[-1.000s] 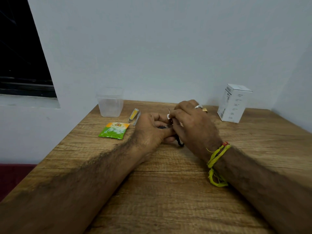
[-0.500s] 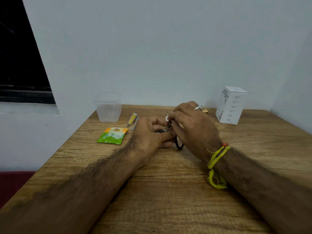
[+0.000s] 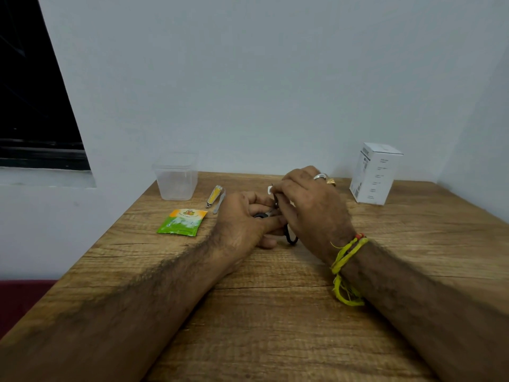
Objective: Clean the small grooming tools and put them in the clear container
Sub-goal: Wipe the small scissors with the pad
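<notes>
Here, head view, frame centre: left hand (image 3: 242,219) rests on the table (image 3: 275,326), fingers curled round small black-handled scissors (image 3: 290,238). Right hand (image 3: 311,205) arches over them, fingertips pinching a white wipe (image 3: 270,190) on the blades. Upper left: clear container (image 3: 176,179), upright. Beside it: yellow clipper (image 3: 214,195), metal file (image 3: 219,202), green sachet (image 3: 182,221). Upper right: white box (image 3: 374,173).

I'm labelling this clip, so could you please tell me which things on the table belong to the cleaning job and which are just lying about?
Belong to the job:
- small scissors, held by the left hand
- white wipe, pinched by the right hand
- nail clipper
- small metal tool beside it
- clear container
- green sachet, probably the wipe's packet

Just lying about:
- white box
</notes>
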